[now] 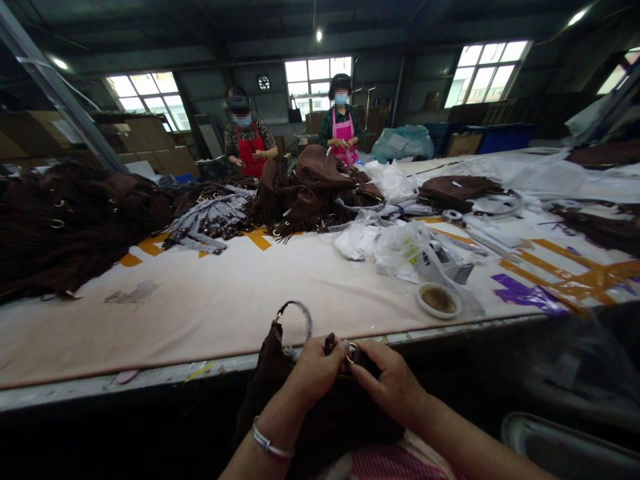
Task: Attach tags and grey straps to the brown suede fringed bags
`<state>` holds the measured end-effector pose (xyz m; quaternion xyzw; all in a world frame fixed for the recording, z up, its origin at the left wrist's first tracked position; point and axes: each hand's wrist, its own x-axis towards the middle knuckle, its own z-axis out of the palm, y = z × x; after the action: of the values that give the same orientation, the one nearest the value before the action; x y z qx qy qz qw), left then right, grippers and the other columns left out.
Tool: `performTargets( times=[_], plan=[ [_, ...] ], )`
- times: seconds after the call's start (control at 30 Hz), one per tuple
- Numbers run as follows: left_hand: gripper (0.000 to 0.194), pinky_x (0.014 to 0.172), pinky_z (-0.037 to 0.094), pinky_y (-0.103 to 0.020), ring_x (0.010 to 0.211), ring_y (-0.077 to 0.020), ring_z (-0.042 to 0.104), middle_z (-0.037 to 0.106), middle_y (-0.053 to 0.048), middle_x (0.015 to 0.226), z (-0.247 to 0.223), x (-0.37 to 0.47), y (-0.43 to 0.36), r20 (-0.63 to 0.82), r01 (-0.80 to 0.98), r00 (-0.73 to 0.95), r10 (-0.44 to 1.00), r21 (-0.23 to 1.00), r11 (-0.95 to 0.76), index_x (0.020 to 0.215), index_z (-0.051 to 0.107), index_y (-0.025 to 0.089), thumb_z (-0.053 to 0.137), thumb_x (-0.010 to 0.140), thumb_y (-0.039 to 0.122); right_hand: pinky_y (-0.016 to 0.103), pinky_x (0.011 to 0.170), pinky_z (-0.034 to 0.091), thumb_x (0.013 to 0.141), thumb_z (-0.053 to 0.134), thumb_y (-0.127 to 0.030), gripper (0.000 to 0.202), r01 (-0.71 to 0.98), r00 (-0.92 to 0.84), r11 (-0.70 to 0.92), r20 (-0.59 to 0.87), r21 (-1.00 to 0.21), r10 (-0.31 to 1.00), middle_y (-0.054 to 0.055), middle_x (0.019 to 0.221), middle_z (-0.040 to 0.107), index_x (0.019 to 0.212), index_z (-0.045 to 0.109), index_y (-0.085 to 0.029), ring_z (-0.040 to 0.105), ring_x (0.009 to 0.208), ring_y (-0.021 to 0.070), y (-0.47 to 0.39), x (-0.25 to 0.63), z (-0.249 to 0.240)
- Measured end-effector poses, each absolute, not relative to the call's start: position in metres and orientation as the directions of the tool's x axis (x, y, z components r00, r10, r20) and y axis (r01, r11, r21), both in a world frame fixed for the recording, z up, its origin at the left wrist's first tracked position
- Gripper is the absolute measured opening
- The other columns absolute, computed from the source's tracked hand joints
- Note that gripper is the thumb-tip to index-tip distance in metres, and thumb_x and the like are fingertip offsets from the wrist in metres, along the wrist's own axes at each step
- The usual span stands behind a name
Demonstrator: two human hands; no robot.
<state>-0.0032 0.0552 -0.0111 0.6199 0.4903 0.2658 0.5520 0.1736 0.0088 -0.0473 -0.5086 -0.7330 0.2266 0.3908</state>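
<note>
A dark brown suede bag [273,380] rests in my lap, below the table's near edge. My left hand [315,373] grips its top edge, where a small dark strap end sticks up between the fingers. My right hand [387,380] pinches the same edge at a metal ring [353,353]. A wrapped, curved handle [299,315] rises from the bag's left corner. A silver bangle is on my left wrist.
The long work table [210,300] carries piles of brown fringed bags [310,190], wrapped straps [210,223], plastic bags [395,247] and a small round dish [439,300]. More brown bags [65,220] heap at the left. Two aproned people [295,133] work at the far side.
</note>
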Motion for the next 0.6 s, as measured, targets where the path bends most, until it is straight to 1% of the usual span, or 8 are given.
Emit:
performTargets(
  times=[0.1, 0.23, 0.3, 0.4, 0.5, 0.53, 0.6],
  plan=[
    [0.035, 0.059, 0.033, -0.027, 0.06, -0.0132, 0.043, 0.048, 0.004, 0.059, -0.006, 0.003, 0.053, -0.181, 0.33, 0.371, 0.911, 0.942, 0.053, 0.065, 0.053, 0.018, 0.053, 0.089, 0.044, 0.04, 0.088, 0.056, 0.093, 0.059, -0.03, 0.028, 0.627, -0.133, 0.414, 0.432, -0.66, 0.892, 0.009, 0.111, 0.074, 0.119, 0.062, -0.021, 0.069, 0.099, 0.0253, 0.008, 0.17, -0.049],
    [0.034, 0.065, 0.035, -0.028, 0.069, -0.016, 0.049, 0.058, 0.0, 0.068, -0.003, 0.006, 0.05, -0.095, 0.388, 0.399, 0.912, 0.919, -0.074, 0.07, 0.059, 0.017, 0.049, 0.093, 0.04, 0.043, 0.084, 0.057, 0.095, 0.055, -0.029, 0.025, 0.672, -0.144, 0.455, 0.499, -0.584, 0.854, 0.011, 0.108, 0.074, 0.117, 0.061, -0.019, 0.07, 0.095, 0.0268, 0.008, 0.168, -0.053],
    [0.035, 0.067, 0.036, -0.029, 0.072, -0.0173, 0.052, 0.062, -0.002, 0.073, -0.002, 0.005, 0.049, -0.06, 0.414, 0.428, 0.902, 0.9, -0.137, 0.075, 0.061, 0.016, 0.046, 0.095, 0.04, 0.043, 0.084, 0.057, 0.095, 0.054, -0.029, 0.026, 0.675, -0.151, 0.466, 0.51, -0.573, 0.847, 0.012, 0.107, 0.074, 0.118, 0.059, -0.018, 0.07, 0.095, 0.0272, 0.008, 0.169, -0.054],
    [0.038, 0.068, 0.038, -0.028, 0.074, -0.017, 0.052, 0.062, -0.002, 0.075, -0.001, 0.001, 0.049, -0.052, 0.384, 0.48, 0.876, 0.91, -0.156, 0.077, 0.061, 0.016, 0.047, 0.097, 0.045, 0.043, 0.083, 0.056, 0.096, 0.054, -0.031, 0.026, 0.655, -0.167, 0.479, 0.506, -0.584, 0.846, 0.011, 0.105, 0.074, 0.119, 0.058, -0.019, 0.069, 0.094, 0.0265, 0.007, 0.17, -0.055],
    [0.045, 0.065, 0.037, -0.026, 0.069, -0.0141, 0.048, 0.055, 0.0, 0.071, 0.0, -0.005, 0.051, -0.095, 0.291, 0.559, 0.824, 0.953, -0.088, 0.075, 0.06, 0.016, 0.048, 0.095, 0.054, 0.041, 0.082, 0.055, 0.096, 0.055, -0.034, 0.023, 0.634, -0.186, 0.469, 0.468, -0.615, 0.864, 0.009, 0.103, 0.073, 0.115, 0.06, -0.022, 0.068, 0.092, 0.0253, 0.007, 0.169, -0.052],
    [0.048, 0.061, 0.036, -0.025, 0.064, -0.0127, 0.045, 0.051, 0.002, 0.067, -0.001, -0.006, 0.053, -0.131, 0.253, 0.572, 0.81, 0.967, -0.023, 0.075, 0.059, 0.016, 0.048, 0.093, 0.059, 0.04, 0.081, 0.055, 0.096, 0.054, -0.035, 0.021, 0.631, -0.186, 0.459, 0.452, -0.626, 0.872, 0.009, 0.103, 0.073, 0.113, 0.06, -0.023, 0.068, 0.091, 0.0249, 0.007, 0.169, -0.049],
    [0.056, 0.052, 0.03, -0.024, 0.053, -0.0097, 0.035, 0.04, 0.006, 0.059, -0.003, -0.008, 0.056, -0.226, 0.173, 0.543, 0.809, 0.973, 0.156, 0.077, 0.057, 0.016, 0.048, 0.088, 0.07, 0.039, 0.08, 0.055, 0.096, 0.053, -0.034, 0.019, 0.629, -0.181, 0.439, 0.428, -0.641, 0.885, 0.009, 0.101, 0.072, 0.109, 0.061, -0.022, 0.067, 0.09, 0.0244, 0.007, 0.168, -0.045]
  ],
)
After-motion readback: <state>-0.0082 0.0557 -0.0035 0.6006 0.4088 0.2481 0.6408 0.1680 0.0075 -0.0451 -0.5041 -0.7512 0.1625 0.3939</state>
